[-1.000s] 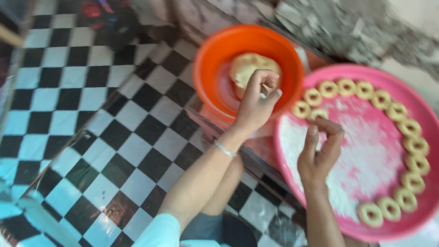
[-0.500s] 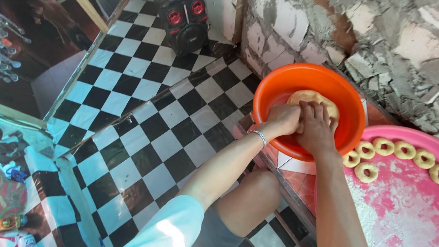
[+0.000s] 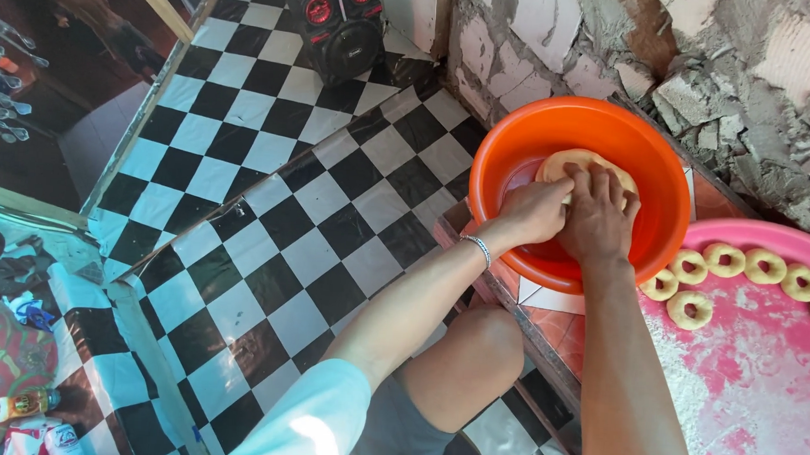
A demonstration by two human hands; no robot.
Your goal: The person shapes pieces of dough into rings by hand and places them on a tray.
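An orange plastic bowl (image 3: 518, 150) sits on a low tiled ledge and holds a pale lump of dough (image 3: 564, 162). My left hand (image 3: 533, 210), with a thin bracelet at the wrist, grips the near left side of the dough. Beside it, my right hand (image 3: 597, 218) presses down on the dough, fingers curled over its top. Much of the dough is hidden beneath both hands. To the right lies a round pink tray (image 3: 762, 380) dusted with flour, and several ring-shaped dough pieces (image 3: 693, 308) line its far rim.
A rough brick and mortar wall (image 3: 721, 77) stands behind the bowl. The floor (image 3: 269, 222) is black and white checked, with a black speaker (image 3: 341, 20) at the back. A mirror (image 3: 48, 66) leans at the left. My bent knee (image 3: 472, 358) is below the ledge.
The view has swung left from the pink tray to the orange bowl. My right hand left the tray and joined my left hand on the dough in the bowl.
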